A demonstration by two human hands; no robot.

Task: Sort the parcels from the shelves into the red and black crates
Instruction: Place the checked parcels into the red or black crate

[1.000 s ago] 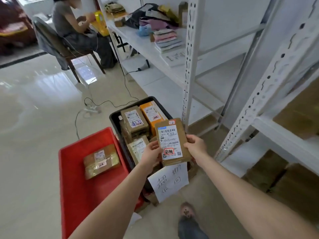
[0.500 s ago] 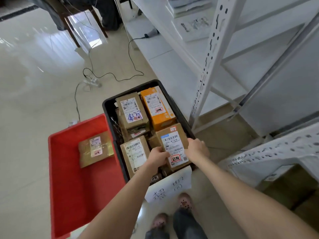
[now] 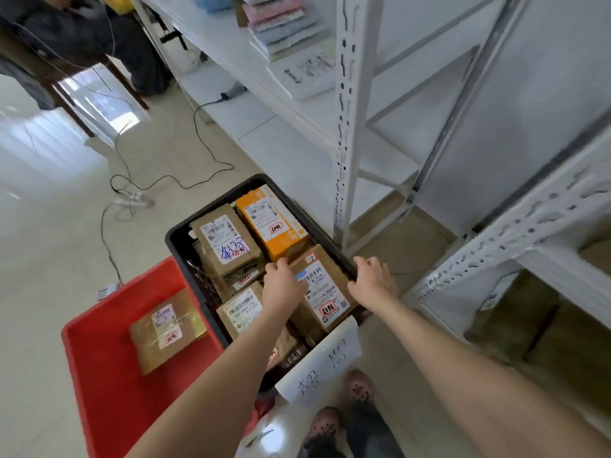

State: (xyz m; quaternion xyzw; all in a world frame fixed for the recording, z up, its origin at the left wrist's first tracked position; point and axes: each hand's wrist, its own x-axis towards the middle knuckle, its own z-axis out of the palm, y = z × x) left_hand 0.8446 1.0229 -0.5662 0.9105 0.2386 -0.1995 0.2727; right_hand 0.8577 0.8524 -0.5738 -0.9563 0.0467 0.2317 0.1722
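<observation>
A brown parcel (image 3: 325, 292) with a white label and a red stamp lies tilted on other parcels at the near right of the black crate (image 3: 215, 204). My left hand (image 3: 284, 285) grips its left top corner. My right hand (image 3: 372, 282) presses its right edge, beside the crate's rim. Also in the black crate are an orange parcel (image 3: 274, 223), a brown one with blue writing (image 3: 224, 239) and several more. The red crate (image 3: 109, 375) stands to its left and holds one taped brown parcel (image 3: 165, 328).
A white paper sign (image 3: 324, 361) hangs on the black crate's near end. A white shelf post (image 3: 347, 127) rises just right of the crate. Cardboard boxes (image 3: 529, 325) fill the low right shelf. A cable and power strip (image 3: 132, 198) lie on the floor; a seated person (image 3: 82, 38) is far left.
Both hands lowered the brown parcel from in front of me into the black crate's near right side. The view tipped downward.
</observation>
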